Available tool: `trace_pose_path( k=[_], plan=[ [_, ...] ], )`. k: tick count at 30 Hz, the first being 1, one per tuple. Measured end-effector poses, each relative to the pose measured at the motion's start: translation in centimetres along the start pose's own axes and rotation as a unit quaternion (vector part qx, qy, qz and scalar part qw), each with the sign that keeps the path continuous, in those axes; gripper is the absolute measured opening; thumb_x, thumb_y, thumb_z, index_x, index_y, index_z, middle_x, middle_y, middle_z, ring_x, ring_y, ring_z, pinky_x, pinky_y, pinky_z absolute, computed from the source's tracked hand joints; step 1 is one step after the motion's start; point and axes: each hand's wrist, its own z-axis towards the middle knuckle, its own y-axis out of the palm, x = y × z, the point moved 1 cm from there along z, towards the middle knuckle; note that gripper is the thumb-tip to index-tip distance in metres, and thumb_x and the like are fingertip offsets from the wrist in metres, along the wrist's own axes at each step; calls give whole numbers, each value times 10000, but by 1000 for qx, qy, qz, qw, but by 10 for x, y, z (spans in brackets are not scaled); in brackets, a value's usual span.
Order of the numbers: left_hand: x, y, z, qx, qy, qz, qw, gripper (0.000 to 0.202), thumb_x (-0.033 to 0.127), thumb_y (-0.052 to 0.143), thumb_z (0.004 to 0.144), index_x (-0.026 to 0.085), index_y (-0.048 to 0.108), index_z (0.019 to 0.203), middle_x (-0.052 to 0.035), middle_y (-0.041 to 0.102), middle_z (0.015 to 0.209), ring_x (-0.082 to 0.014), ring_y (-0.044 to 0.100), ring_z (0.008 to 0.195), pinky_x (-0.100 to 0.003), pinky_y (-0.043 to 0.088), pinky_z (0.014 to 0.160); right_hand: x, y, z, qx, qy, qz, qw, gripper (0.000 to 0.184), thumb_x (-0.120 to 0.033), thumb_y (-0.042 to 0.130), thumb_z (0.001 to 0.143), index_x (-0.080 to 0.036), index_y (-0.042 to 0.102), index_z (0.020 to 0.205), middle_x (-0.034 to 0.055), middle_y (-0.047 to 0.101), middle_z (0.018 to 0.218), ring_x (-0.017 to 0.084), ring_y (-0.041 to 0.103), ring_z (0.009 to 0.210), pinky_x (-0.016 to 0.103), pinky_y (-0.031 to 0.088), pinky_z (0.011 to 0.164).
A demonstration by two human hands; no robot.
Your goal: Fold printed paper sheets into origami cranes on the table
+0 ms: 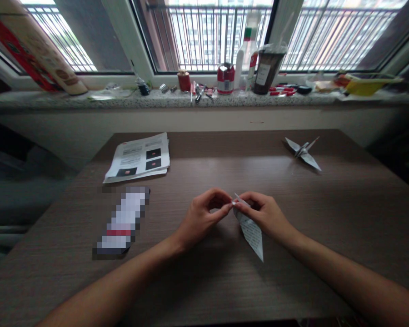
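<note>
Left hand (206,210), right hand (266,212) pinch far end of white printed folded paper (252,234), fingers nearly together (shaping fold, apparently); next move wants precision.

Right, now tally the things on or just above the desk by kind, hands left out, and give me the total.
Folded papers, one held, one lying at far right: 2
Paper stack: 1
Blurred item, perhaps a phone: 1
Total: 4
</note>
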Motion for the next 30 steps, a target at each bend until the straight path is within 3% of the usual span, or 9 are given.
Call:
trace_pose_path(
  k=[6, 14, 21, 30],
  plan=[
    [-1, 1, 0, -6, -13, 8, 1000, 170, 325, 707, 969, 161, 707, 1012, -63, 728, 968, -185, 683, 900, -315, 556, 832, -1, 0, 0, 27, -3, -6, 1000, 332, -542, 743, 877, -212, 742, 918, 35, 732, 814, 189, 650, 731, 302, 504, 658],
    [-1, 3, 2, -9, -36, -27, 999, 167, 309, 734, 947, 147, 714, 981, -45, 712, 917, -160, 650, 840, -269, 521, 773, 4, -1, -1, -4, -13, -12, 1000, 299, -506, 707, 918, -207, 710, 933, 23, 690, 829, 182, 600, 753, 291, 464, 679],
    [-6, 4, 2, -23, -47, -52, 997, 197, 335, 730, 954, 151, 723, 1024, -62, 728, 979, -173, 660, 906, -289, 522, 841, -1, -1, 2, 11, 8, 7, 1000, 308, -507, 742, 870, -203, 701, 855, -4, 624, 737, 162, 542, 685, 280, 417, 627],
    [-5, -5, 9, 43, -52, -55, 996, 205, 337, 752, 920, 144, 710, 976, -47, 722, 916, -161, 655, 836, -272, 522, 797, 2, -2, 3, -28, 37, 33, 998, 292, -481, 742, 880, -203, 748, 970, 18, 703, 809, 160, 598, 702, 283, 444, 639]
  ],
)
